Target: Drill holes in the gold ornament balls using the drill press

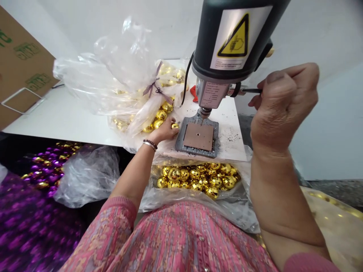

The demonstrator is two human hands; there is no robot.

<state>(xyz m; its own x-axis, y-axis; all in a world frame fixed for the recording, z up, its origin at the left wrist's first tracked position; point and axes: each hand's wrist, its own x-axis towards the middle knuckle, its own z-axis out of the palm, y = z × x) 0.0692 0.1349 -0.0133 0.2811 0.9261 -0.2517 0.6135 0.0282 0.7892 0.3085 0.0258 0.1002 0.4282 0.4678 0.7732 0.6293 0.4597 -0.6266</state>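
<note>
The left hand (165, 130) pinches a gold ball (175, 126) at the fingertips. The ball is located above the desk (79, 120), just beside the left edge of the base plate (179, 142) and in front of a tied plastic bag (119, 71) containing further gold balls. The right hand (286, 105) is raised to the right of the drill press (235, 37), its fingers curled around the lever (252, 90).

A brown square pad (198, 142) with a small central hole rests on the base plate. The chuck (204, 112) is positioned above the pad, apart from it. Dark shavings (233, 136) are scattered on the desk at the right. A yellow warning label (235, 39) is fitted to the machine housing.

Below the front edge of the desk, an open plastic bag (167, 194) contains loose gold faceted balls (195, 173). A cardboard box (25, 71) stands at the far left.
</note>
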